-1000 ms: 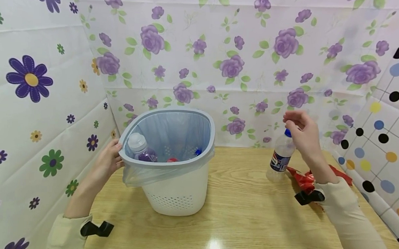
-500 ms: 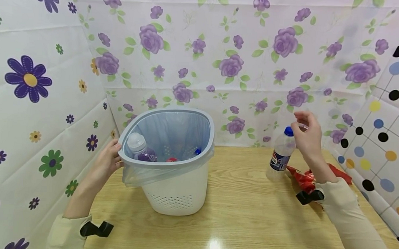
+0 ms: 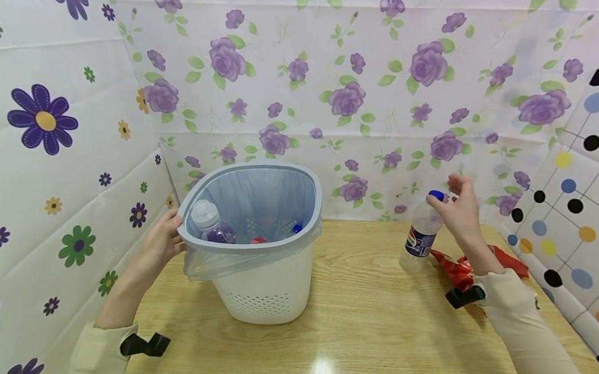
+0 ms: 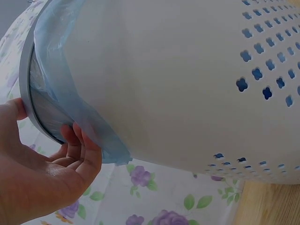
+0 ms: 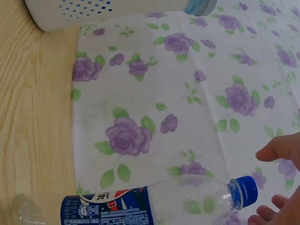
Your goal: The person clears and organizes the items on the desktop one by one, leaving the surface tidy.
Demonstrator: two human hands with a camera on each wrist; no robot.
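A clear plastic bottle point(image 3: 420, 237) with a blue cap and blue label stands on the wooden table point(image 3: 364, 323) at the right. My right hand point(image 3: 447, 196) hovers at its cap, thumb and fingers spread around it. In the right wrist view the fingertips point(image 5: 276, 150) lie close to the cap of the bottle point(image 5: 140, 204) without closing on it. My left hand point(image 3: 169, 234) grips the grey rim of a white perforated bin point(image 3: 265, 280) lined with a blue bag. The bin point(image 4: 187, 84) tilts towards me, held at the rim by my left hand point(image 4: 47, 122).
Inside the bin lie a white-capped bottle of purple liquid point(image 3: 210, 222), a red item point(image 3: 258, 240) and a blue cap point(image 3: 297, 228). A crumpled red wrapper point(image 3: 456, 269) lies behind my right wrist. Flowered sheets wall the table on three sides.
My right hand has shifted slightly right and down, bringing its thumb level with the bottle's cap. The left hand and the bin have not moved.
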